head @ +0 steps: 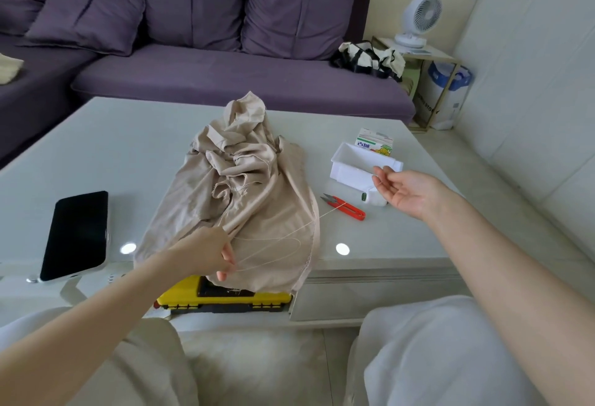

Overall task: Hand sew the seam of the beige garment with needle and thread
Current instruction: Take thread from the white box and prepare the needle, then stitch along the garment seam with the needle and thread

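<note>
The beige garment (244,186) lies crumpled on the pale table (128,148), its near edge hanging over the front. My left hand (206,252) rests on the garment's near part and pinches a loop of pale thread (273,246). That thread runs up to the right, across the seam edge, to my right hand (402,191). My right hand is raised palm up beside the white box, thumb and forefinger pinching the thread's end; the needle is too small to make out.
Red thread snips (346,207) and a white spool (375,198) lie right of the garment. A white box (360,164) and a small carton (375,141) stand behind them. A black phone (75,235) lies left. A yellow case (225,301) sits under the table edge. Purple sofa behind.
</note>
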The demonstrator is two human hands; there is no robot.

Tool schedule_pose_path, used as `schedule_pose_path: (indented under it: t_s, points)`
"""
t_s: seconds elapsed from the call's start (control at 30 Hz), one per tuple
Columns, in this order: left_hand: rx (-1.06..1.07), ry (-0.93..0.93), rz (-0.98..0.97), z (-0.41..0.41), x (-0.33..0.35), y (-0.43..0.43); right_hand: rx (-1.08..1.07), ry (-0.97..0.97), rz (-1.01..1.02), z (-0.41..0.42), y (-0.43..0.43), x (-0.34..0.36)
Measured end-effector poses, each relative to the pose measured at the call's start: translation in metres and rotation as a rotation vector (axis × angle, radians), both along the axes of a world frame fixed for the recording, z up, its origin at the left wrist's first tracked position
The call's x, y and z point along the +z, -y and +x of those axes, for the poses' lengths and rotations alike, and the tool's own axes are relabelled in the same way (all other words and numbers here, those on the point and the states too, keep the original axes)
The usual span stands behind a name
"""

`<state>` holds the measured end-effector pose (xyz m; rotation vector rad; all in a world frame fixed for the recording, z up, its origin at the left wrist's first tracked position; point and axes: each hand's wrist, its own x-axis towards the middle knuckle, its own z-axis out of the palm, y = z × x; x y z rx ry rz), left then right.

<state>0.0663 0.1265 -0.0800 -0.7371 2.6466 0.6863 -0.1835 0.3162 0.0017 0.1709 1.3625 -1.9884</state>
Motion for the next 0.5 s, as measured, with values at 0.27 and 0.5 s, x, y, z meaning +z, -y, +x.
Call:
schedule_pose_path:
  t_s: [0.27,0.5]
  points:
    - [-0.022,-0.001,0.019,0.002,-0.004,0.001,0.118,-0.163,0.209,-0.002,0.007,-0.01]
    - [0.364,-0.569,0.476,-0.05,0.023,-0.039,0.431,-0.488,0.333,0.06,0.026,-0.006]
